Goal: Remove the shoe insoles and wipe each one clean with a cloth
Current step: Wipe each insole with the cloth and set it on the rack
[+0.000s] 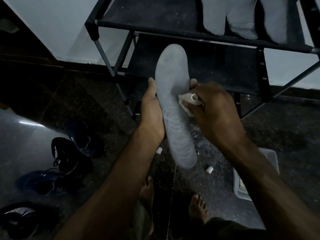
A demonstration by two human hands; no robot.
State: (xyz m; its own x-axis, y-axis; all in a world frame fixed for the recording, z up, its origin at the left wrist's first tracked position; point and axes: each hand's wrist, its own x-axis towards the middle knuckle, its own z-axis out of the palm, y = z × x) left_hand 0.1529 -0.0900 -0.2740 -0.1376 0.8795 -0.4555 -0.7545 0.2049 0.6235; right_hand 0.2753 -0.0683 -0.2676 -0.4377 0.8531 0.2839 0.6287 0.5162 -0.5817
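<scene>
A pale grey insole (173,94) with a ring pattern on its heel half is held upright in the middle of the view, toe pointing away. My left hand (152,110) grips it along its left edge, thumb up beside it and fingertips showing past the right edge. My right hand (213,104) pinches a small whitish cloth (186,101) and presses it against the insole's right side. Several more pale insoles (242,18) stand on the upper shelf of the rack at top right.
A black metal shoe rack (173,28) stands just ahead. Dark sneakers (69,153) lie on the floor at left, another (19,217) at bottom left. A clear plastic tub (271,158) sits at right under my forearm. Small white caps (209,169) lie on the dark floor near my bare feet (197,208).
</scene>
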